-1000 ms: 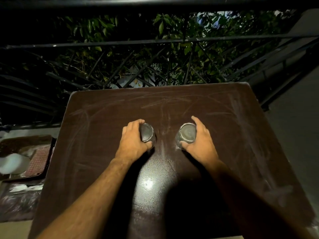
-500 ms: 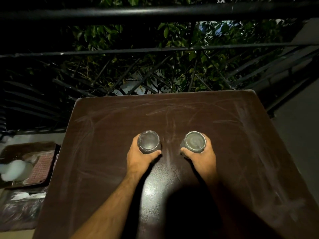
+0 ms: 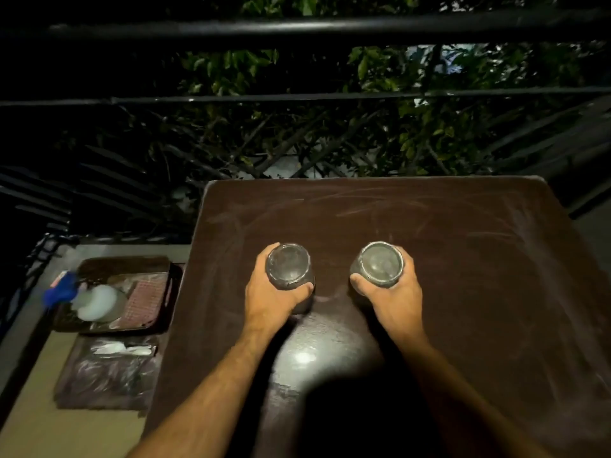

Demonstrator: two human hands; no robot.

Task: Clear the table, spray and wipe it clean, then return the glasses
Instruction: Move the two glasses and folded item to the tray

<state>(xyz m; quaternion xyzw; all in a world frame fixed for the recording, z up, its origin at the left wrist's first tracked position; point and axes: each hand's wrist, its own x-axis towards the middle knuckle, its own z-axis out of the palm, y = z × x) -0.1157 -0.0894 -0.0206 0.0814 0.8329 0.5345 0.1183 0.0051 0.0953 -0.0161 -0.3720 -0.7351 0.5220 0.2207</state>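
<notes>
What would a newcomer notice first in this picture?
Two clear drinking glasses stand side by side mid-table, the left glass gripped by the left hand, the right glass by the right hand. The dark brown square table shows pale wipe streaks. A black metal railing and green foliage lie beyond.

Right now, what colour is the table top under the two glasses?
Dark brown, with pale smeary streaks, on the table; the head view shows it.

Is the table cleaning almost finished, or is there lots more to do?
Almost finished, it seems. The dark brown square table shows wipe streaks and holds nothing but the glasses. The white spray bottle with blue trigger lies on a tray off to the side. Now the left hand and right hand each grip a clear drinking glass. Left to do: let go.
</notes>
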